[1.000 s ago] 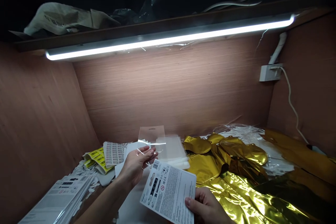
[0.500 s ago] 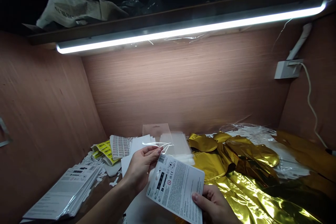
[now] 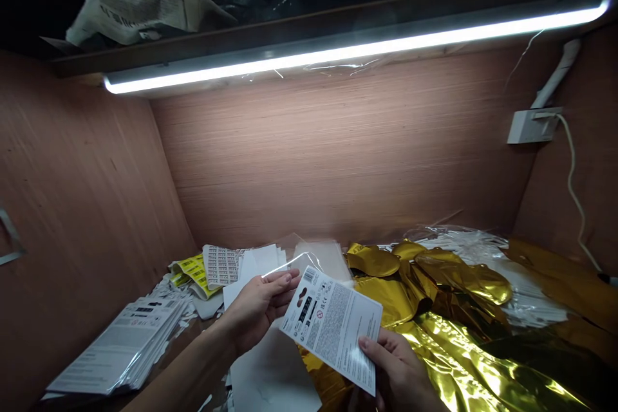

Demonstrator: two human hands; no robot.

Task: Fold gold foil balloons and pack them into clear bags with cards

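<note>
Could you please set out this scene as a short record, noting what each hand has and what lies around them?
Right hand: grips a printed packaging card near its lower edge
Left hand: raised, fingers beside clear plastic film
Nearby, left: sheet of barcode labels, yellow labels, stack of packaged cards
Nearby, below: white paper sheets
Nearby, right: gold foil balloons

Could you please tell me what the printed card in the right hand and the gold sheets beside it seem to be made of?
The printed card in the right hand looks like thin coated paperboard: it stays flat when held by one edge and has a smooth, faint sheen. The gold sheets look like metallised plastic foil, mirror-bright and crinkled, though the exact film cannot be told.
</note>
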